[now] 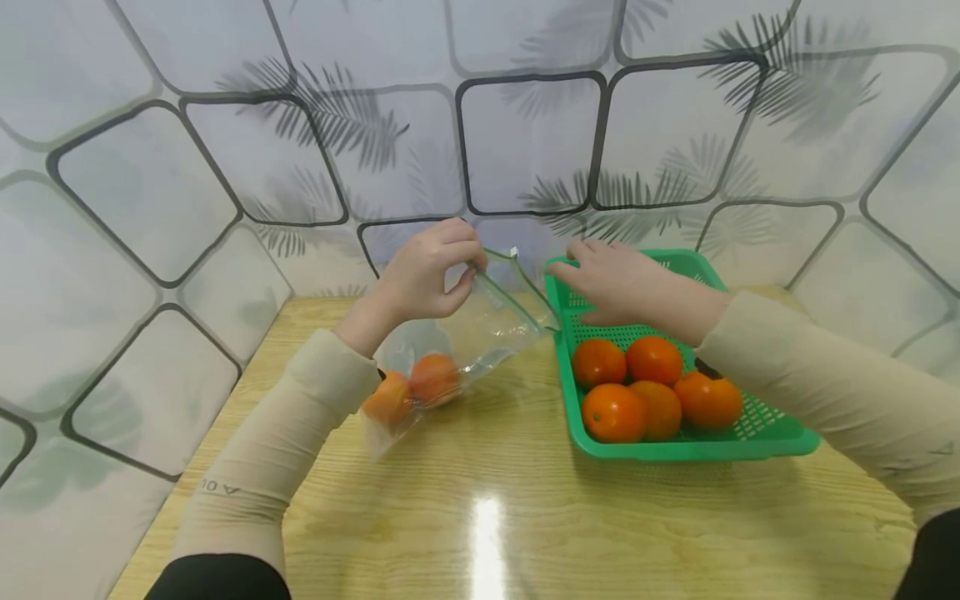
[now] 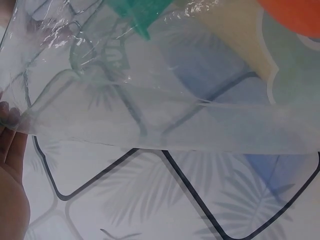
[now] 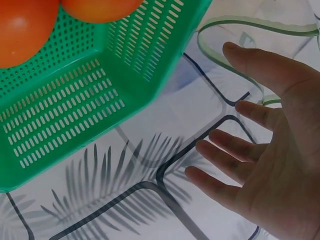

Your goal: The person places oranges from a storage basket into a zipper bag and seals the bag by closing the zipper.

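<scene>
My left hand (image 1: 435,271) pinches the rim of a clear zip bag (image 1: 487,333) between thumb and fingers. The bag hangs tilted, its green-edged mouth parted toward the basket. Two orange fruits (image 1: 435,379) lie low inside it, partly behind my left sleeve. My right hand (image 1: 618,283) is over the left part of a green basket (image 1: 686,450), holding nothing. In the right wrist view its fingers (image 3: 230,145) are spread beside the bag's green-edged mouth (image 3: 250,27). Several orange fruits (image 1: 613,412) sit in the basket. In the left wrist view the bag's film (image 2: 165,120) fills the upper part.
The basket stands on a light wooden table (image 1: 420,517), at the right. Behind the table rises a pale wall covering (image 1: 532,142) with dark outlines and leaf prints. A bright light reflection shows on the table's front part.
</scene>
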The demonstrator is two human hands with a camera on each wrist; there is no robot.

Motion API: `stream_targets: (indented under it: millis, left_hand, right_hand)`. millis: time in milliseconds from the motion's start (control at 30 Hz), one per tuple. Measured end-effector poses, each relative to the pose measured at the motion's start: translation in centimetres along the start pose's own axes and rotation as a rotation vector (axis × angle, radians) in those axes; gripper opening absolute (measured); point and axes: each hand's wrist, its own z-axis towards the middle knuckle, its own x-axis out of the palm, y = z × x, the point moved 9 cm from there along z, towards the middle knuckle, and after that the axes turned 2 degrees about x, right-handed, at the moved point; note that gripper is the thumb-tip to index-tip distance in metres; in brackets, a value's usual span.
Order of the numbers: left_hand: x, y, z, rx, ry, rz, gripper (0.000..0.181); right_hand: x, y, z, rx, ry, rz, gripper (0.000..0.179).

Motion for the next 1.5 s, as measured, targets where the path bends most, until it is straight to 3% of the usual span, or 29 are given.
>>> stream_targets:
  millis: [633, 900, 1500]
  left_hand:
    - [0.2, 0.3, 0.0, -0.014, 0.014, 0.002, 0.017]
    - [0.2, 0.1, 0.1, -0.013, 0.017, 0.013, 0.017]
    - [-0.3, 0.0, 0.3, -0.001, -0.009, 0.02, 0.015]
  right_hand:
    - [1.1, -1.9, -1.5, 0.031, 0.03, 0.011, 0.086]
    - [1.9, -2.9, -2.3, 0.066, 0.082, 0.029, 0.094]
    - [3.4, -3.5, -3.2, 0.055, 0.093, -0.001, 0.093]
